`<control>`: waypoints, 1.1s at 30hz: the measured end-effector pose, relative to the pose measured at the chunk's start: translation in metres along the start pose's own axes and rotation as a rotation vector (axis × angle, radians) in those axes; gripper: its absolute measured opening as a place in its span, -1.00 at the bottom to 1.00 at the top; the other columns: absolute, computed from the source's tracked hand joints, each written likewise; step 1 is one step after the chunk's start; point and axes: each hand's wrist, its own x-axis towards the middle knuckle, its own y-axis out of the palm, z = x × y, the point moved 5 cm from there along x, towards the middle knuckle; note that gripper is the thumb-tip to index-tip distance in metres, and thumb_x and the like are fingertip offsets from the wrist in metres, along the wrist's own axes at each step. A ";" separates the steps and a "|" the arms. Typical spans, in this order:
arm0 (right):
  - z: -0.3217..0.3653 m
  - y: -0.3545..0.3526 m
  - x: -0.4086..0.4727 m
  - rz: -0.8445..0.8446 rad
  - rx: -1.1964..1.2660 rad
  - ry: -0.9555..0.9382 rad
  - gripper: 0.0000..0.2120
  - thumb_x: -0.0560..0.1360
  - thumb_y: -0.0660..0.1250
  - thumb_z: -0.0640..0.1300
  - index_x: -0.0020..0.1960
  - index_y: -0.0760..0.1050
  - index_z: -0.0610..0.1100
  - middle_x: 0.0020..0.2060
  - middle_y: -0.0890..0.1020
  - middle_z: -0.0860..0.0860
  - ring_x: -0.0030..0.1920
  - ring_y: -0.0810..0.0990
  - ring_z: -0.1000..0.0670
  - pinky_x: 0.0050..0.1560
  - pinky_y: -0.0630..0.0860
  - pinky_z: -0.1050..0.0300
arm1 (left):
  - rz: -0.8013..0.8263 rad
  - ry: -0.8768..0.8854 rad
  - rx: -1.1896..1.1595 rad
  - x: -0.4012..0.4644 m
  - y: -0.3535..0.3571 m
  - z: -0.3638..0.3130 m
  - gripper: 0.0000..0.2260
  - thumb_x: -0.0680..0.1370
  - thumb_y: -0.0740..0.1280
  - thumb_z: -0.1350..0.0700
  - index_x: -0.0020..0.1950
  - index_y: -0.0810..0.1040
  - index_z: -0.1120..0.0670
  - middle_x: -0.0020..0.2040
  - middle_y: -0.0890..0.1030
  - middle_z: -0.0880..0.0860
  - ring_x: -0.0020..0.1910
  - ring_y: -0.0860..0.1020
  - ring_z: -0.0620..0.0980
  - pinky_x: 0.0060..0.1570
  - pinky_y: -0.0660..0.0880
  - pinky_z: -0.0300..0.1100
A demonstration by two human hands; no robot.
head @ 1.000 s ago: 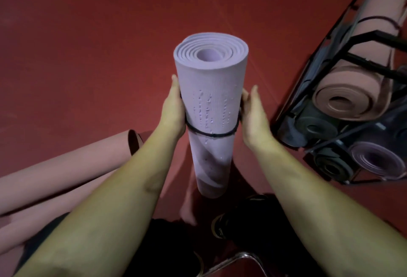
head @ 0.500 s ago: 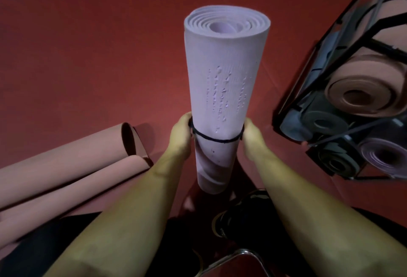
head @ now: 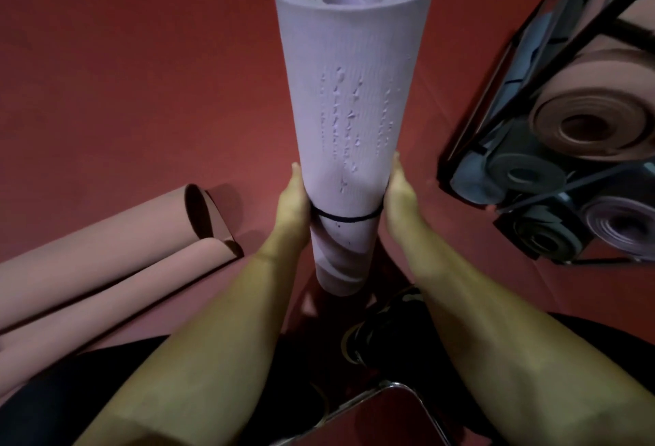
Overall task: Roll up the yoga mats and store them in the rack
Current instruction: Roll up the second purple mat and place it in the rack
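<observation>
I see the lilac mat [head: 349, 91] as matt foam, finely ribbed, with small nicks (torn-looking dimples) down its side. The floor [head: 141, 73] is matt red. The rack [head: 496, 98] looks like black painted metal.

- Dim, warm indoor light, strong red cast off the floor [head: 124, 91].
- Soft shadows beside the pink mats [head: 106, 250].
- Grainy, slightly soft overall; forearms smeared at the bottom.
- Wide-angle bend at the edges, rack [head: 496, 98] leans hard.
- No glare.
</observation>
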 end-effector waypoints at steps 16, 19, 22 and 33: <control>-0.040 0.004 0.008 0.171 0.480 0.235 -0.31 0.60 -0.14 0.37 0.09 0.58 -0.09 0.16 0.65 0.02 0.23 0.55 -0.09 0.27 0.39 0.05 | 0.117 -0.047 -0.106 -0.001 0.019 0.010 -0.43 0.62 -0.02 -0.35 0.08 0.64 0.00 0.05 0.68 -0.02 0.19 0.57 0.04 0.23 0.44 -0.06; 0.001 0.007 -0.001 0.262 0.423 0.266 -0.16 0.53 -0.23 0.45 0.35 0.48 -0.09 0.32 0.55 -0.12 0.30 0.52 -0.19 0.22 0.43 -0.05 | 0.150 0.026 -0.092 -0.025 0.024 -0.033 -0.24 0.61 -0.08 -0.36 0.37 0.51 0.22 0.17 0.65 0.20 0.24 0.56 0.15 0.15 0.48 -0.08; 0.075 0.000 -0.025 0.356 0.416 0.190 -0.09 0.49 -0.28 0.48 0.40 0.43 -0.13 0.25 0.59 -0.14 0.25 0.56 -0.18 0.18 0.44 -0.13 | 0.246 0.257 0.079 -0.058 0.018 -0.089 -0.26 0.59 -0.09 -0.39 0.32 0.55 0.14 0.16 0.66 0.14 0.22 0.58 0.16 0.12 0.52 -0.06; 0.157 -0.055 -0.197 0.377 0.158 -0.344 -0.32 0.50 0.40 0.12 0.52 0.23 0.00 0.32 0.53 0.00 0.12 0.62 0.03 0.07 0.58 0.02 | 0.395 0.566 0.321 -0.232 -0.003 -0.149 -0.34 0.44 0.49 -0.17 0.44 0.30 -0.04 0.19 0.56 -0.07 0.10 0.62 -0.03 0.09 0.57 -0.02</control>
